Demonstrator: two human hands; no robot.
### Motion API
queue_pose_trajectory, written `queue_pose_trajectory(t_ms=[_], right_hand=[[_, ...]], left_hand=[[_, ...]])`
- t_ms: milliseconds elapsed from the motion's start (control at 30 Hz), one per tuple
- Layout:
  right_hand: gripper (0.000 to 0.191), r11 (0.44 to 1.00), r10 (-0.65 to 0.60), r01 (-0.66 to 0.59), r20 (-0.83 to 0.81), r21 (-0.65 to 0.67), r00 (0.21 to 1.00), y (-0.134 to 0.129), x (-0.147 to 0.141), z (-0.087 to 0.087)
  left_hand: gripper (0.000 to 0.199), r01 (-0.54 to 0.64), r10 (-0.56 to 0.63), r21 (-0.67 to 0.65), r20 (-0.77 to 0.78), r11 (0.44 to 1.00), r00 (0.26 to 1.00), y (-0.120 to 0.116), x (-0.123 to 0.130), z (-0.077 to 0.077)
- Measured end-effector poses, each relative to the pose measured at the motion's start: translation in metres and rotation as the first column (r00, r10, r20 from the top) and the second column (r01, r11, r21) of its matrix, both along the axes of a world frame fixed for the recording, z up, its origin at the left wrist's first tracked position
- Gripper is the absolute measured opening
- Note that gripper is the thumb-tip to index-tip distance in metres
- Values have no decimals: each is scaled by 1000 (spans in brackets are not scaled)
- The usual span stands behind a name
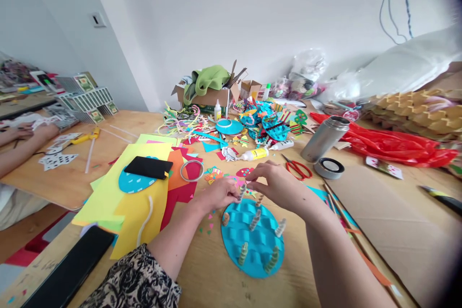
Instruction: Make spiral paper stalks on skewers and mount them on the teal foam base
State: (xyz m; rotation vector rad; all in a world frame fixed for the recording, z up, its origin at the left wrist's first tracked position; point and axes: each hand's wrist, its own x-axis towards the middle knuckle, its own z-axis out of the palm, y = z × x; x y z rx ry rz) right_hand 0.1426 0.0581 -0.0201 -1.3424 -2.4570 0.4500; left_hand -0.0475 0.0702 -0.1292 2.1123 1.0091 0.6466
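A round blue woven-paper disc (pixel 234 231) lies on the table in front of me. Several upright folded-paper springs stand on it, among them a grey one (pixel 255 220), a white one (pixel 280 227) and a green one (pixel 271 260). At the disc's far edge, my left hand (pixel 221 193) is closed, its fingertips pinching a grey paper spring (pixel 242 194). My right hand (pixel 276 182) reaches over from the right, with bent thumb and forefinger at the top of that same spring. The exact contact of the right fingertips is partly hidden.
Red scissors (pixel 299 168), a steel flask (pixel 325 138) and a glue bottle (pixel 254 154) lie beyond my hands. Yellow paper (pixel 104 202) and a black phone (pixel 148 167) are at left, cardboard (pixel 397 221) at right. Another person's hands (pixel 39 127) are at far left.
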Motion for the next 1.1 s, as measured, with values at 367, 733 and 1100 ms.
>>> queue_pose_trajectory(t_ms=[367, 733, 1100], right_hand=[[14, 997, 74, -73, 58, -14, 996, 1, -13, -13], [19, 996, 87, -89, 103, 15, 991, 0, -20, -15], [21, 999, 5, -10, 139, 32, 990, 2, -22, -16]], left_hand=[[10, 37, -35, 28, -63, 999, 997, 3, 0, 0], [7, 33, -34, -7, -105, 999, 994, 1, 1, 5], [8, 48, -49, -12, -114, 999, 992, 1, -1, 6]])
